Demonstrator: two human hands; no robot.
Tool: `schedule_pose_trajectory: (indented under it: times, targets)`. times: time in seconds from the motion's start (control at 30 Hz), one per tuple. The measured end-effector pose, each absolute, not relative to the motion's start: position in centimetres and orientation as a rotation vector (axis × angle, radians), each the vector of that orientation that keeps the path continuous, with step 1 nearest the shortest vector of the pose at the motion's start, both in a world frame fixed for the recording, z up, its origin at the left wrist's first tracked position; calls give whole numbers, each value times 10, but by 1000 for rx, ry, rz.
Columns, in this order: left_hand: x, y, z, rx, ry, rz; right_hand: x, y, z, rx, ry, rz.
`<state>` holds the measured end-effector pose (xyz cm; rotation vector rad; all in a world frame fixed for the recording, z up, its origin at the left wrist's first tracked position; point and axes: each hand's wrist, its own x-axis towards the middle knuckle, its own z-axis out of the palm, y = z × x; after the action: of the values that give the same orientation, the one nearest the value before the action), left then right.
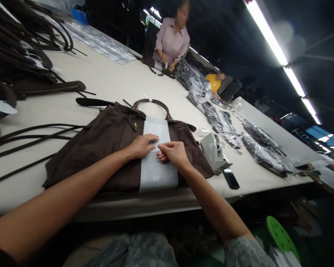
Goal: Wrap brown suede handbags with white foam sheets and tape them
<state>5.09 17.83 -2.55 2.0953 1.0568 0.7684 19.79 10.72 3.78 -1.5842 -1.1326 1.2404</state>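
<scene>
Dark-brown fabric handbag [111, 131]: near, on pale table [111, 78]; long axis left–right, arched handle [159, 102] pointing far.
Left hand [142, 146]: fingers loose, handbag beneath.
Right hand [174, 152]: curled over white foam band [158, 178]; cannot tell whether gripping.

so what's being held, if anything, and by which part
The left hand lies on the brown handbag and its white foam wrap, apparently gripping nothing. The right hand pinches thumb to finger over that wrap; whether anything is between them cannot be told.
</scene>
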Motion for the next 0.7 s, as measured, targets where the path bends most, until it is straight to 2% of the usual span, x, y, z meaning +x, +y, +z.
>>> schedule_pose_trajectory:
  times: [0.2,0.7]
  targets:
    - [54,178,-28,2074,1053,810,198,110,20,-1659,-1156,1202]
    - [54,177,-26,2077,1055,816,211,123,20,-1776,-1473,1162]
